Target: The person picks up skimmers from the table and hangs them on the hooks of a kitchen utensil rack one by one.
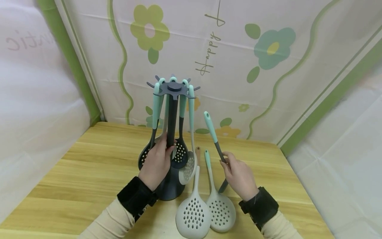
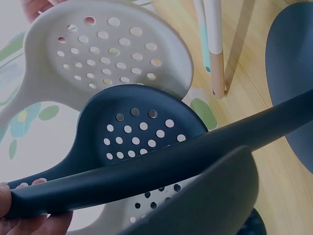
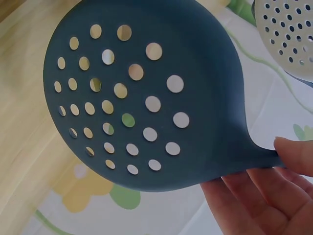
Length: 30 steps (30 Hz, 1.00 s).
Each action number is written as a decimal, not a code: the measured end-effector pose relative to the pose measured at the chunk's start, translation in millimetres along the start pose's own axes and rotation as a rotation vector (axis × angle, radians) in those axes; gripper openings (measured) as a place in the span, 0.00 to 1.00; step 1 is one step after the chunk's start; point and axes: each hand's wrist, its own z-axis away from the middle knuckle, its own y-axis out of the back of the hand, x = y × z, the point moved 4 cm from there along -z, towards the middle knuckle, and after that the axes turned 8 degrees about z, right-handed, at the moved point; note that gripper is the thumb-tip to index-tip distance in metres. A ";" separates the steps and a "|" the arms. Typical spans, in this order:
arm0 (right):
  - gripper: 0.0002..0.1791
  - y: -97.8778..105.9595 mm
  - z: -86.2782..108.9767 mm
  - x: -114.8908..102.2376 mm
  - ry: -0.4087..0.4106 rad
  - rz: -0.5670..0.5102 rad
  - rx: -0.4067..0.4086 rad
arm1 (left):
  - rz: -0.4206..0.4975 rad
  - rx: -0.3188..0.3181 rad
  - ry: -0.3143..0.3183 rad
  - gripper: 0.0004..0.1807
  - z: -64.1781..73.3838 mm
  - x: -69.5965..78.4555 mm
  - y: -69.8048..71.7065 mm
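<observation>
My left hand point(image 1: 156, 164) grips the dark pole point(image 1: 172, 116) of a utensil stand, its fingers wrapped around it below the hooked top. Mint-handled ladles and skimmers hang around the pole, including a dark perforated skimmer point(image 1: 180, 153) and a pale one point(image 1: 188, 169). To the right of the stand, my right hand point(image 1: 240, 176) holds a dark skimmer with a mint handle point(image 1: 210, 127), handle end up. The right wrist view shows its round perforated head point(image 3: 210, 98), with thumb and fingers pinching the neck. In the head view that head is mostly hidden behind the hand.
Two pale skimmers lie on the wooden table point(image 1: 98, 166) in front: one nearest point(image 1: 194, 232), overlapping a mint-handled one point(image 1: 208, 162). A light brown handle end point(image 1: 198, 151) shows beside the stand. The stand's dark round base point(image 1: 170, 192) rests on the table. Patterned fabric point(image 1: 185, 39) hangs behind.
</observation>
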 end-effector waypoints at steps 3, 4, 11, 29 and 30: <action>0.16 1.0 0.4 -1.6 0.006 0.004 0.005 | -0.006 0.004 -0.003 0.18 0.3 0.2 -0.1; 0.16 1.5 0.4 -2.3 0.010 0.003 0.008 | -0.008 0.006 -0.003 0.18 0.3 0.2 -0.1; 0.15 5.1 1.0 -7.2 0.041 0.008 0.041 | -0.011 0.011 -0.003 0.18 0.0 0.3 -0.6; 0.14 11.4 4.1 -20.1 0.112 -0.005 0.106 | -0.015 0.017 -0.007 0.18 -0.8 0.5 -0.7; 0.14 11.5 4.4 -21.0 0.119 -0.008 0.110 | -0.015 0.017 -0.007 0.18 -0.8 0.5 -0.7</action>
